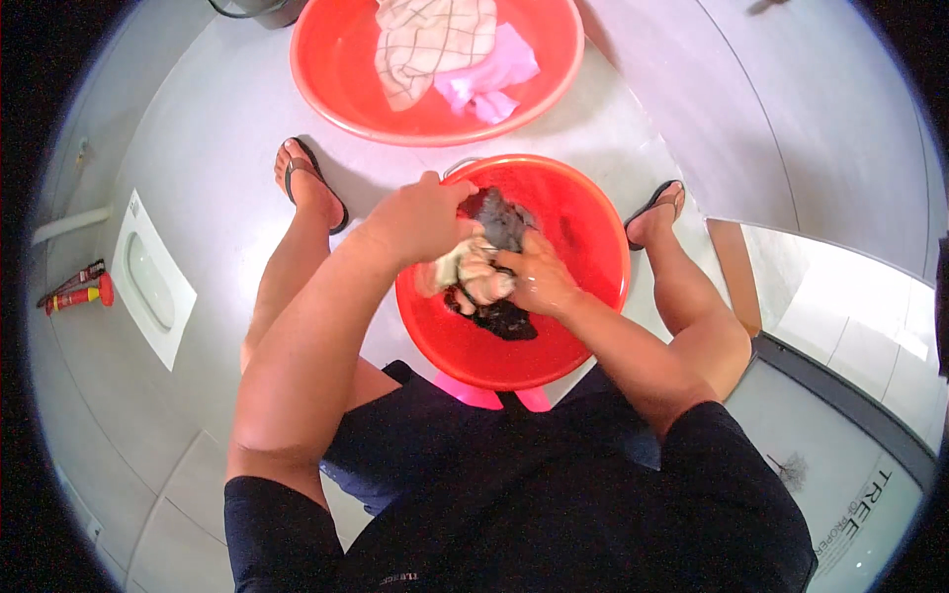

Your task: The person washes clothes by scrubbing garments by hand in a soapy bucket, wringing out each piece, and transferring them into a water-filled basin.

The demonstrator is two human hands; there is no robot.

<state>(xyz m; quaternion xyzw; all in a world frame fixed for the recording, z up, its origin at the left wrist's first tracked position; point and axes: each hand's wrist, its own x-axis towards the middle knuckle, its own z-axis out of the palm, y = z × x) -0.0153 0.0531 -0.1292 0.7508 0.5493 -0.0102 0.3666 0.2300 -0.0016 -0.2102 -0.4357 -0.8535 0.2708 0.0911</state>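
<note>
Wet cloth bundle (pixel 507 229), dark grey to black w/ a pale part, in red basin (pixel 583 331), L of its centre, reaching from nr the far rim toward the near rim; one pc. or several, can't tell. L hand (pixel 423 219): at basin's far-L rim, fingers bent over and closed on the bundle's upper L part. R hand (pixel 542 277): R of basin's centre, closed on the bundle's R side; fingers partly hidden where the two hands meet. Pink stool (pixel 467 392) shows under basin's near rim. Beyond the far rim: larger red basin (pixel 331 84), w/ checked cream cloth (pixel 435 42) toward its far edge & pink cloth (pixel 494 71) nr its R side, the two touching. Sandalled feet on either side of the nearer basin, on grey floor (pixel 232 128). Floor's L part: white squat toilet (pixel 183 294); red-and-yellow container (pixel 74 298) just beside, farther L. Dark bucket (pixel 282 12), partly cut off, at floor's far-L edge.
</note>
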